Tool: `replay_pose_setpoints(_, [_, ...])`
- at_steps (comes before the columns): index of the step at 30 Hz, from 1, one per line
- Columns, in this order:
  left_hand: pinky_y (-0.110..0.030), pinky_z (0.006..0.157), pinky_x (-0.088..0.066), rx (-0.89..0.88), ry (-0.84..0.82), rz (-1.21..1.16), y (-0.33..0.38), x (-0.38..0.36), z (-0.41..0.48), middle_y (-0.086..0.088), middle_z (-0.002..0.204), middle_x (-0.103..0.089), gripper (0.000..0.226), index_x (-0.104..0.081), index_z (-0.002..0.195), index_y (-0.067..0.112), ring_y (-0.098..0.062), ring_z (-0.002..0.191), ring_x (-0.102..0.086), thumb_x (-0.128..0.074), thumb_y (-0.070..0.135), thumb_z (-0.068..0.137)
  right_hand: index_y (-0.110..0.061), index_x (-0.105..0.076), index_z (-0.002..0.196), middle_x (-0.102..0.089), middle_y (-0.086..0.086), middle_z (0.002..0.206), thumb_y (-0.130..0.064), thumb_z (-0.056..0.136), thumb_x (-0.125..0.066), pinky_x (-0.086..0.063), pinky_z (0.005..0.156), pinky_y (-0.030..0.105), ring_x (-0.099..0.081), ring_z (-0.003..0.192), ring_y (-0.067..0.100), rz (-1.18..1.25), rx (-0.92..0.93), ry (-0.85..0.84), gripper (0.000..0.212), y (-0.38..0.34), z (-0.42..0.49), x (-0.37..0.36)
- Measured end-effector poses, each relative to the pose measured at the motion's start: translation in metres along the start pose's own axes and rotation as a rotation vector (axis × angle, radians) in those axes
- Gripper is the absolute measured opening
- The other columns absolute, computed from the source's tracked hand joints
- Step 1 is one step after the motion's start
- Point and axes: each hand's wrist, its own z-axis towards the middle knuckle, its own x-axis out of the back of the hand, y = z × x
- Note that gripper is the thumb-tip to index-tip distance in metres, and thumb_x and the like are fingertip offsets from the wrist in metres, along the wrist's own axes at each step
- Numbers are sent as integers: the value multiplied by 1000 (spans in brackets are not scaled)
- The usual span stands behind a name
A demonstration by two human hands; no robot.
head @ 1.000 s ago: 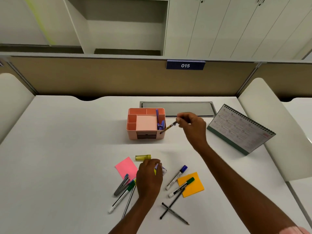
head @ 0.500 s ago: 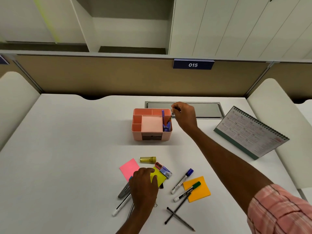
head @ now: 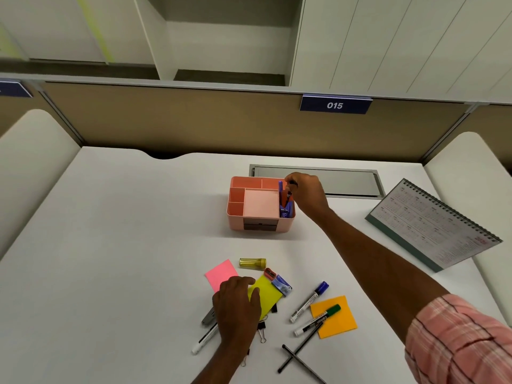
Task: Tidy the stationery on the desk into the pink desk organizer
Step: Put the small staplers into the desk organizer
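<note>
Right hand (head: 307,194) had lowered a pencil (head: 289,193), fingers pinching it, into the pink organizer (head: 257,217); left hand (head: 237,306) lay flat, fingers loosely spread, on notes.

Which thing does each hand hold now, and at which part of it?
The right hand pinches a pencil by its upper end, inside the pink organizer. The left hand rests on the yellow sticky note; no grasp shows.
</note>
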Motion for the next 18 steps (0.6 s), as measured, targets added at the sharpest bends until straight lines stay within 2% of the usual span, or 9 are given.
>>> replay_pose_setpoints(3, [-37,86,-44,7,5,0,0,1,1,11,109,-67,18,-72,108,32,-18,105,-60,-70,31,90,-6,-71,101,-75,11,96,-13,103,-56,-61,79,35,-71,85,25,-22,18,-30,17,-3,3,-2])
replay_pose_setpoints(6, [-36,86,-43,6,5,-5,0,2,2,11,110,-67,19,-71,109,32,-18,106,-60,-69,31,91,-5,-69,99,-74,12,94,-13,101,-59,-61,84,41,-70,88,27,-37,19,-44,14,-5,6,-2])
replay_pose_setpoints(13, [-36,83,-45,5,21,-66,-2,1,1,8,107,-68,20,-72,107,29,-20,102,-61,-72,26,88,0,-68,110,-74,15,107,-11,101,-59,-60,90,44,-69,101,31,29,3,-16,17,-5,6,-3])
replay_pose_setpoints(16, [-37,83,-47,1,21,-90,-1,0,1,7,108,-68,20,-72,108,28,-20,103,-61,-72,25,88,-5,-65,130,-69,13,127,-14,102,-61,-56,97,38,-65,116,26,83,10,21,30,-5,5,-1])
replay_pose_setpoints(18, [-38,82,-48,2,29,-123,-1,0,-1,7,107,-68,21,-72,107,26,-21,102,-62,-74,23,86,-6,-63,134,-68,13,129,-14,101,-63,-55,96,37,-64,116,26,86,32,49,34,-4,3,-1])
